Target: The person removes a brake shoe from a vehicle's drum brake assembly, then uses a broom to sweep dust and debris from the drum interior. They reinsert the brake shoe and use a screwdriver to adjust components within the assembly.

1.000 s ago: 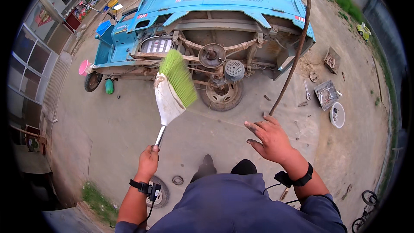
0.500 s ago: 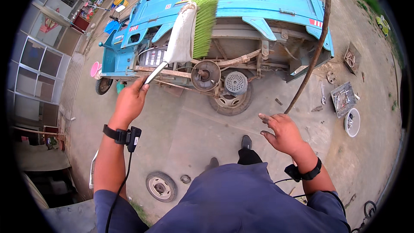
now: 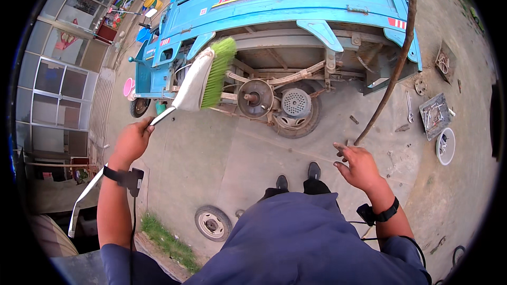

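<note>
My left hand (image 3: 132, 140) is closed around the pale handle of a broom (image 3: 193, 82), its tail running back past my wrist. The broom's white-covered head is raised, its green bristles (image 3: 219, 71) facing right, in front of a blue cargo tricycle (image 3: 285, 8). My right hand (image 3: 358, 164) hovers over the floor with thumb and fingers apart, holding nothing. Beyond it in the picture is the lower end of a long wooden pole (image 3: 388, 92). Under the tricycle bed a bare wheel hub (image 3: 255, 99) shows, with a perforated round metal part (image 3: 296, 103) lying on a wheel (image 3: 296, 131) beside it.
To the right are a wrench (image 3: 410, 106), a tray of tools (image 3: 434, 116), a white basin (image 3: 445, 146) and another metal box (image 3: 444, 62). A small wheel (image 3: 213, 223) lies near my feet, beside a grass patch (image 3: 169, 245). A windowed building (image 3: 58, 84) stands left.
My left hand has drawn the broom down and to the left, and its head is lower. The right hand keeps its open pose. The whole view has shifted slightly.
</note>
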The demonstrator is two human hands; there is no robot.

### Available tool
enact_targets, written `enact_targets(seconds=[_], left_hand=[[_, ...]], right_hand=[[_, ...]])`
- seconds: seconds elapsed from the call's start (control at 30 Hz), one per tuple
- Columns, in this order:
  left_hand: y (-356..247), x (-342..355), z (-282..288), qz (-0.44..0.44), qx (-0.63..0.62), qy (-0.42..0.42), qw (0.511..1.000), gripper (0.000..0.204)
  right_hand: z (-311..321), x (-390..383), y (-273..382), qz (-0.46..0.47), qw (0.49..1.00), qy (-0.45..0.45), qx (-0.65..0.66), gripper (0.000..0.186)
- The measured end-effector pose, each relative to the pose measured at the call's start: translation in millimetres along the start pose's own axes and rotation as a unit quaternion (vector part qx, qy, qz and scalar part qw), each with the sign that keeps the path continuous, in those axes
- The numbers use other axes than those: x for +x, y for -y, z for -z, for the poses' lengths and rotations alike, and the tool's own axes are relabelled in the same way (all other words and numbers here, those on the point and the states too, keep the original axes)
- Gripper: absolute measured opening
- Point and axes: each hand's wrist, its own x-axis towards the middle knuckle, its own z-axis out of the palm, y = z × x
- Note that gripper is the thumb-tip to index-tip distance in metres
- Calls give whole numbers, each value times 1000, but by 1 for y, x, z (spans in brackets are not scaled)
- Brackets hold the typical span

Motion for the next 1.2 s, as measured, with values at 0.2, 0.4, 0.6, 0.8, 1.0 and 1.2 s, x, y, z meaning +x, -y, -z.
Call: enact_targets(seconds=[0.2,0.4,0.6,0.8,1.0,1.2], left_hand=[[-97,67,-7,-47,-112,-62,991,38],[-50,28,-11,-50,115,107,986,28],[-67,47,23,-37,-52,-64,996,29],[-93,61,-35,-61,-1,42,997,32],[-27,18,20,-1,153,126,980,29],[-77,56,3,-19,-62,-68,996,30]], right_hand=[[-9,36,16,44,999,15,-9,49],[-7,19,2,-26,1000,9,12,55],[-16,35,12,-14,999,40,22,56],[-11,49,20,0,998,56,26,55],[-13,26,-8,-55,997,51,7,53],[-18,49,3,-20,998,60,21,53]])
